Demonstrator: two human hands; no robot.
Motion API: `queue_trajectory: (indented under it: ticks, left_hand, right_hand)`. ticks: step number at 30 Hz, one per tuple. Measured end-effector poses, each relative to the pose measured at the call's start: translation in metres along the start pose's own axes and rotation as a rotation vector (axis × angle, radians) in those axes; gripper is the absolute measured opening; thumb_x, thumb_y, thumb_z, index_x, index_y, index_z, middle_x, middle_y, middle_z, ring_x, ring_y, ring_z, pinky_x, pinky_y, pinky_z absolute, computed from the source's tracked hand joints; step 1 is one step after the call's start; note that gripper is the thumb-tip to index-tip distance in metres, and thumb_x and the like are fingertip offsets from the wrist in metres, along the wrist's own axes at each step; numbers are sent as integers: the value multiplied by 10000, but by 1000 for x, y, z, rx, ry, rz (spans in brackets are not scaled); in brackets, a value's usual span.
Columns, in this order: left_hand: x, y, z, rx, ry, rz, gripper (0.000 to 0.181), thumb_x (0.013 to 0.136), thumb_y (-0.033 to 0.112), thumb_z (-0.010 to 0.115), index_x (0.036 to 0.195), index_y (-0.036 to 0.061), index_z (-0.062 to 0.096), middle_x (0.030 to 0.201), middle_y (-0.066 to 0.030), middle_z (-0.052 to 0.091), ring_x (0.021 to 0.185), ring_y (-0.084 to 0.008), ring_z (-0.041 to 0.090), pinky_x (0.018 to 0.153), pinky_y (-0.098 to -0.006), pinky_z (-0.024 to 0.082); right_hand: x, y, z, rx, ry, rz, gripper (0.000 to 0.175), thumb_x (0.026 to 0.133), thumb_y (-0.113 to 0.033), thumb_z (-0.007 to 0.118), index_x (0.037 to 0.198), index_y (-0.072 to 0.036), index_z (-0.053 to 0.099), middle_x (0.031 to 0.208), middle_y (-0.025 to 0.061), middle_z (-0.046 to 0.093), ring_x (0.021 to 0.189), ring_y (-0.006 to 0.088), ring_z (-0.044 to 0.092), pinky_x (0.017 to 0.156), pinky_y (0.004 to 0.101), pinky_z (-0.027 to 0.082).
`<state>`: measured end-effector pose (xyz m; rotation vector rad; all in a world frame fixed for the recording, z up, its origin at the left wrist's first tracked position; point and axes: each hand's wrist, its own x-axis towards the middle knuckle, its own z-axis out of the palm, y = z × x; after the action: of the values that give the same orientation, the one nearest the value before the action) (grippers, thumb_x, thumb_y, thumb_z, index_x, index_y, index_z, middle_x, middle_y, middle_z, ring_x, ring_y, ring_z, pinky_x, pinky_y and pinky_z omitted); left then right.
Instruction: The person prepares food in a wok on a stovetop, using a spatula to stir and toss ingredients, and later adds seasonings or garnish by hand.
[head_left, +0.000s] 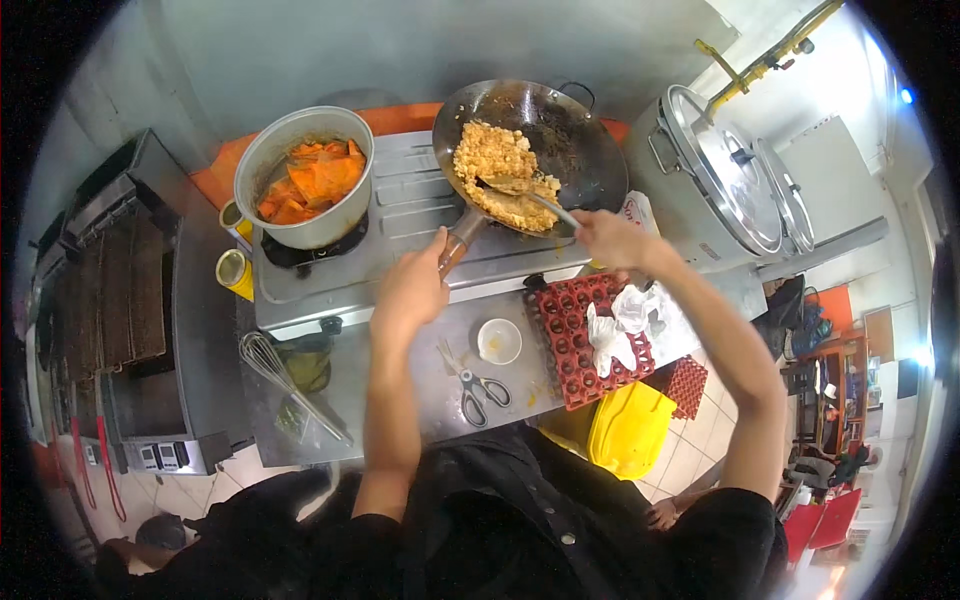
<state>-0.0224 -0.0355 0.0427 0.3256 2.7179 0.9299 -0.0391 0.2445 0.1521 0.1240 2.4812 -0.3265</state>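
A steel wok (585, 165) sits on the right burner of the gas stove (409, 202), and its wooden handle (453, 253) is in the grip of my left hand (412, 289). Fried rice (491, 150) is heaped along the wok's left and near side. My right hand (619, 238) holds a metal ladle (551, 206), whose bowl rests in the rice. On the left burner stands an aluminium pot (304, 238) containing orange pieces of food (322, 180), which look flat and folded.
On the steel counter lie a whisk (289, 382), scissors (480, 390), a small white bowl (500, 341) and a red egg tray (559, 315) with crumpled white plastic (611, 341) on it. Large lidded pots (675, 195) stand right; yellow cans (238, 277) stand left, beside an oven (150, 390). Below is a yellow lid (630, 431).
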Motion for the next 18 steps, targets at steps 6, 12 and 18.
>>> queue_trajectory:
  ticks: [6,12,18]
  left_hand:
    - [0,-15,1,-23,13,-10,743,765,61,611,1468,168,393,980,-249,653,937,-419,633,829,-495,498]
    - [1,-5,0,-28,-12,-26,743,765,66,621,1465,180,399,999,-238,652,944,-412,634,837,-495,496]
    - [2,-8,-1,-30,-35,-57,752,771,70,630,1473,186,386,1039,-238,649,958,-405,631,836,-480,500]
  right_hand:
    - [-45,11,-33,-89,-140,76,444,1005,-223,386,1437,-122,406,603,59,534,399,137,513,399,301,470]
    - [3,4,3,116,-88,-2,500,1008,-246,407,1494,-148,338,564,19,474,426,114,502,364,276,446]
    - [-5,24,-11,51,-79,9,492,997,-228,415,1482,-158,368,663,73,607,492,182,601,405,314,485]
